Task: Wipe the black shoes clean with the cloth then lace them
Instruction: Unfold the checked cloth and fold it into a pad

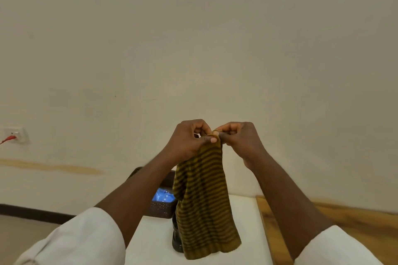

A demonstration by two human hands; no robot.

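With our left hand point(189, 140) and right hand point(239, 137) both pinching the cloth point(204, 206) at its top edge, we should spread it before wiping the black shoe point(177, 236) below our grip.

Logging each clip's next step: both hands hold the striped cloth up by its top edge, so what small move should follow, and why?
Probably lower the mustard-and-black striped cloth onto the glossy black shoe. Left hand and right hand pinch it aloft, and it hangs before the shoe, not visibly wiping.
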